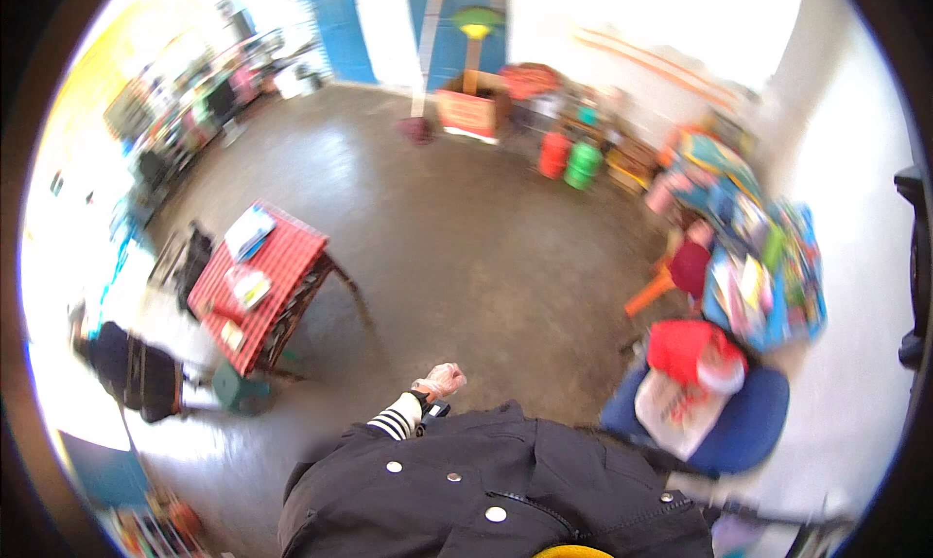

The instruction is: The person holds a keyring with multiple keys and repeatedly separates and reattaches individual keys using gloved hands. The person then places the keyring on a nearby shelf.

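Note:
My left hand (443, 380) is in front of my dark jacket (466, 485), low in the middle of the head view. Its fingers are curled into a loose fist, and no held object shows. Something thin and clear, like a plastic glove, seems to cover it. A black band circles the wrist below a black-and-white striped cuff (396, 417). A small dark device (436, 411) shows beside the cuff. My right hand is out of view. Bare concrete floor (466, 266) lies before me.
Left stands a table with a red checked cloth (291, 255), bearing papers and a plastic bag, beside a green stool (237, 390). At right, a blue chair (762, 419) holds a red-and-white bag; piled goods line the wall. A mop (417, 129) and a cardboard box (466, 113) stand ahead.

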The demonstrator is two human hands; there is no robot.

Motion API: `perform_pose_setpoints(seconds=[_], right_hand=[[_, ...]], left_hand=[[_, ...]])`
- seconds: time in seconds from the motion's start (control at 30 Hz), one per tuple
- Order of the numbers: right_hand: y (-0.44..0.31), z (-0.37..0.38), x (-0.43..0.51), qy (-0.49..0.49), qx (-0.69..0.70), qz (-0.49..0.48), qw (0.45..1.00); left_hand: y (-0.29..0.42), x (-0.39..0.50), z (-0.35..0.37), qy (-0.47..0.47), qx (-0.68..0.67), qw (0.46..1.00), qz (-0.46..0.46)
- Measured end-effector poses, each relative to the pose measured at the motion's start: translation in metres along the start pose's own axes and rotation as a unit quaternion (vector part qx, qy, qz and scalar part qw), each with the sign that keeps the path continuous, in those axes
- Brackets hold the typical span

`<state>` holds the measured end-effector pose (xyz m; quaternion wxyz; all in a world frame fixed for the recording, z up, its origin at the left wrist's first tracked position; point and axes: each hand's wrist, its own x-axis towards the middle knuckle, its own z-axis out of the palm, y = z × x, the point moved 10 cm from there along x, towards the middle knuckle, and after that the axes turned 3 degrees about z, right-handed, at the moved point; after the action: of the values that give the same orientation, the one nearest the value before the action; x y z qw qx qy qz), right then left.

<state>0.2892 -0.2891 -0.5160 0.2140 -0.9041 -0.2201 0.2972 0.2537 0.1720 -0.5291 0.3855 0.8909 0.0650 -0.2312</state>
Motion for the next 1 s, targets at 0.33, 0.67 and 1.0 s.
perform_pose_setpoints(seconds=[0.33, 0.67, 1.0], right_hand=[[-0.18, -0.065, 0.393, -0.14, -0.018, -0.046, 0.989], [-0.267, -0.164, 0.717, -0.26, -0.263, -0.096, 0.924], [-0.594, -0.16, 1.033, -0.212, 0.052, -0.25, 0.943]], left_hand=[[-0.151, 0.039, -0.213, 0.166, -0.126, 0.97, -0.121], [-0.257, 0.067, -0.288, 0.287, -0.275, 0.886, -0.237], [-0.393, 0.089, -0.402, 0.301, -0.345, 0.77, -0.445]])
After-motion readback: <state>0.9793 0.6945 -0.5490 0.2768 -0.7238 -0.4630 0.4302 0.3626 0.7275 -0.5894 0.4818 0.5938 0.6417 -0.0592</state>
